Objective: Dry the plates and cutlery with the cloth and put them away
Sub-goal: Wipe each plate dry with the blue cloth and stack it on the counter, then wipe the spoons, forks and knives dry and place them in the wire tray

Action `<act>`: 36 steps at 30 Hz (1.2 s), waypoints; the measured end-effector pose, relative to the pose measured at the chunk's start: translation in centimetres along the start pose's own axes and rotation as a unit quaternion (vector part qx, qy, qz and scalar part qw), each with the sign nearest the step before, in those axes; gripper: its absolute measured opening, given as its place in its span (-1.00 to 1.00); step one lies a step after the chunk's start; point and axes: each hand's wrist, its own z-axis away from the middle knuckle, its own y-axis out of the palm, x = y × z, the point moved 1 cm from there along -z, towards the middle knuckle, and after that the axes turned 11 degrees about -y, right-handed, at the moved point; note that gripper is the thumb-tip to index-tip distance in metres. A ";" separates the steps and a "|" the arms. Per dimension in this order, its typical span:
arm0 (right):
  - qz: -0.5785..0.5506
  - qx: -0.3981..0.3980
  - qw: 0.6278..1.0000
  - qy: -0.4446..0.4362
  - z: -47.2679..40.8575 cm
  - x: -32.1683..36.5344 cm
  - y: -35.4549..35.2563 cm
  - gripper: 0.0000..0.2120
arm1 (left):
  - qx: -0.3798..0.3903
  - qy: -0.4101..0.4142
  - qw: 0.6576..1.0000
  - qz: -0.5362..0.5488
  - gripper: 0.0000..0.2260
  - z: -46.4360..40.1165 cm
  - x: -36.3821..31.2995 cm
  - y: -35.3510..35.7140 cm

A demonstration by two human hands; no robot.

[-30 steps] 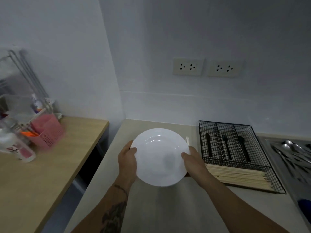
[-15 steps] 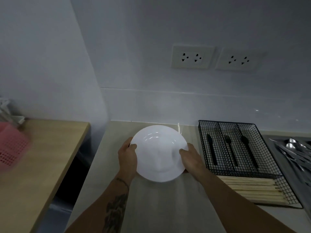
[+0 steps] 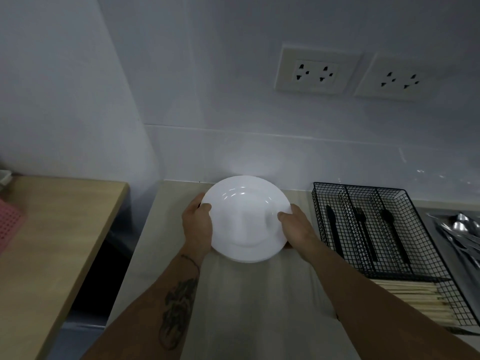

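A white plate [image 3: 245, 219] is low over the beige counter [image 3: 249, 307], close to the back wall. My left hand [image 3: 196, 226] grips its left rim, thumb on top. My right hand [image 3: 296, 228] grips its right rim the same way. I cannot tell whether the plate touches the counter. To the right stands a black wire cutlery tray [image 3: 376, 245] holding black cutlery in its compartments and pale chopsticks [image 3: 415, 300] at its near end. Shiny metal spoons [image 3: 462, 229] lie at the far right. No cloth is in view.
A wooden table [image 3: 52, 242] stands to the left across a dark gap, with a pink basket [image 3: 9, 224] at its left edge. Two wall sockets [image 3: 315, 71] sit above the counter.
The plate and both hands have moved farther back toward the wall. The view has swung right, so the pink basket and bottles on the table have slid out of sight.
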 end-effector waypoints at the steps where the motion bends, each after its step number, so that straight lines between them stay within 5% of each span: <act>1: -0.002 0.002 1.000 0.002 0.0 0.0 0.0 -0.70 | 0.002 -0.002 1.000 -0.003 -0.68 -0.1 -0.1 0.0; 11: 0.008 0.025 1.000 0.013 0.6 0.4 -0.4 -0.74 | -0.009 0.018 0.998 -0.066 -0.67 1.2 -0.8 -0.4; 17: 0.067 0.035 0.997 -0.021 4.1 0.7 -2.1 -0.59 | -0.045 0.061 0.984 -0.160 -0.47 4.9 -2.6 -1.4; 19: 0.048 0.042 0.998 -0.027 5.9 0.6 -3.2 -0.53 | -0.037 0.086 0.980 -0.175 -0.55 7.1 -3.0 -1.3; 23: 0.029 0.042 0.997 -0.054 10.1 -0.1 -6.7 -0.49 | 0.004 0.115 0.982 -0.148 -0.66 11.4 -2.4 0.1; 28: 0.025 0.013 0.998 -0.053 15.2 -1.8 -13.8 -0.81 | 0.089 0.133 0.969 -0.187 -0.73 16.8 1.4 4.3; 36: 0.072 -0.066 0.994 -0.058 20.8 -11.8 -27.7 -0.72 | 0.216 0.139 0.931 -0.260 -0.74 26.0 12.1 14.1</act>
